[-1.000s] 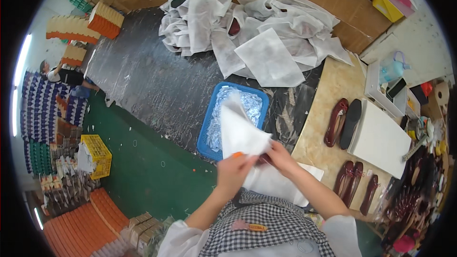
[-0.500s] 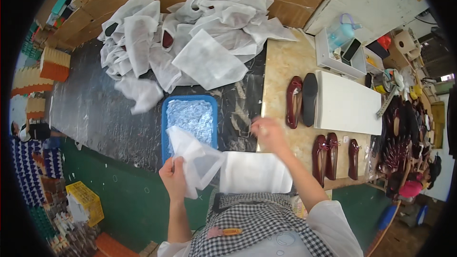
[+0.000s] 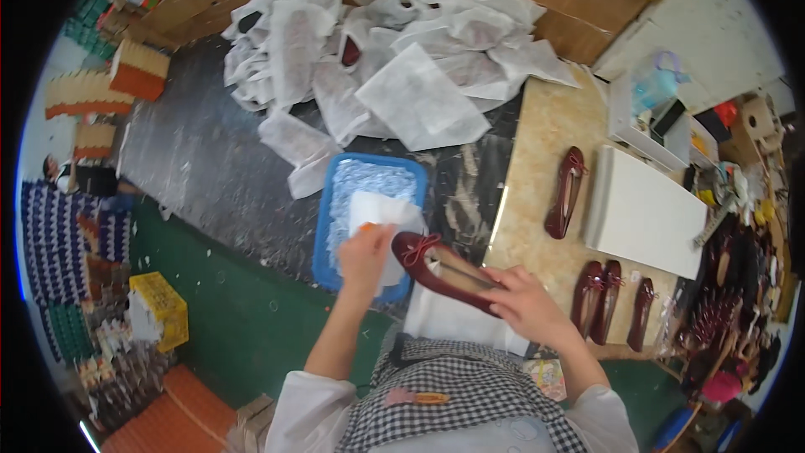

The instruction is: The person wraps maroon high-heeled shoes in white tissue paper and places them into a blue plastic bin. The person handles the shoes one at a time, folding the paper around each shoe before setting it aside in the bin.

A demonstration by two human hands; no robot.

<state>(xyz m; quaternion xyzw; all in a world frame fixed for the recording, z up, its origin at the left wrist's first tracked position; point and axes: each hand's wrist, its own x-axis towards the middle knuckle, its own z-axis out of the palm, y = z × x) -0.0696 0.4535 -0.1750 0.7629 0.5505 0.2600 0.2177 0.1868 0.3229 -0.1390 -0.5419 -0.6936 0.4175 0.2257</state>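
Observation:
My right hand (image 3: pixel 524 304) grips a burgundy ballet flat (image 3: pixel 449 273) with a small bow by its heel end, its toe pointing left. My left hand (image 3: pixel 364 258) is closed on a white fabric bag (image 3: pixel 384 211), and the shoe's toe reaches just to the right of that hand. Part of the bag is hidden behind my fingers. Under the bag lies a blue tray (image 3: pixel 322 239) filled with small pale-blue packets (image 3: pixel 381 174). A flat stack of white bags (image 3: pixel 436 315) sits at the table's near edge, partly covered by the shoe.
White bags, some with shoes inside, form a heap (image 3: pixel 423 96) at the back of the dark table (image 3: pixel 197 126). To the right, a single burgundy flat (image 3: pixel 567 193) lies beside a white box (image 3: pixel 646 211), with several more flats (image 3: pixel 599 302) nearer. A yellow crate (image 3: pixel 159 310) stands lower left.
My right hand has picked up the shoe that lay sole-up by the white box and brought it left to the bag. My left hand has moved up over the tray with the bag.

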